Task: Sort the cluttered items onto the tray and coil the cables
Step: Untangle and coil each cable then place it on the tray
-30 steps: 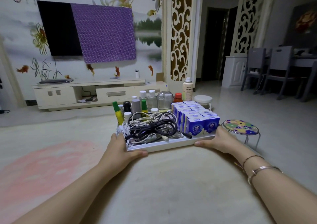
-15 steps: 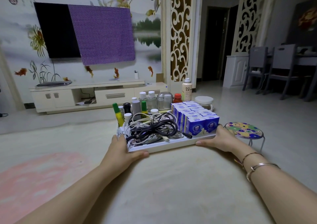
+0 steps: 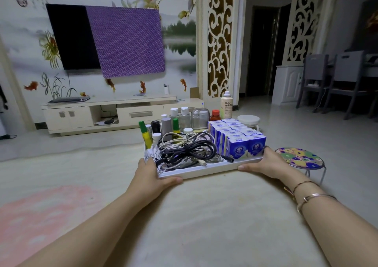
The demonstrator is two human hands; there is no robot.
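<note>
A white tray [image 3: 212,168] sits on a cream surface in front of me. My left hand [image 3: 152,177] grips its front left corner, thumb along the front rim. My right hand [image 3: 266,163] grips the front right corner. On the tray lies a bundle of black and white cables [image 3: 187,152], with rows of blue-and-white tissue packs [image 3: 238,138] to the right. Several small bottles [image 3: 176,121] stand along the back, beside a green-capped yellow tube [image 3: 145,133].
A small round stool [image 3: 299,158] with a floral top stands right of the tray. A tall white spray bottle [image 3: 226,105] and a white lidded jar [image 3: 248,120] stand behind the tray. A TV cabinet [image 3: 114,113] lines the far wall; grey chairs [image 3: 331,78] at far right.
Both hands keep their grip on the tray's front corners. The view has shifted slightly; the tray and hands appear a little lower in frame.
</note>
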